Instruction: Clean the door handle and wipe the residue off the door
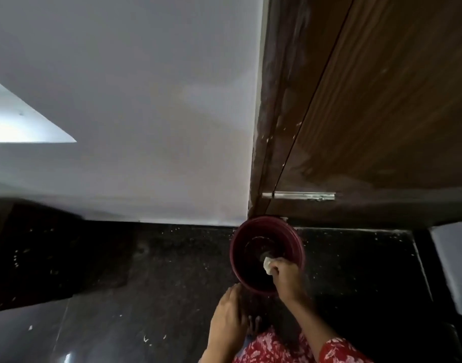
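A dark red bucket (298, 239) stands on the floor at the foot of the brown wooden door (381, 100). My right hand (287, 277) is over the bucket's near side, closed around a small white cloth (267, 265) that sticks out inside the rim. My left hand (228, 318) hangs beside the bucket's near edge, fingers loosely apart, holding nothing. A metal latch bolt (300, 195) lies across the door's bottom. White dusty residue marks the door frame (277, 100). The door handle is out of sight.
A pale wall (133, 100) fills the left, meeting the dark speckled floor (159, 271). My bare toes (254, 327) are just behind the bucket. A light panel (455, 258) stands at the far right edge.
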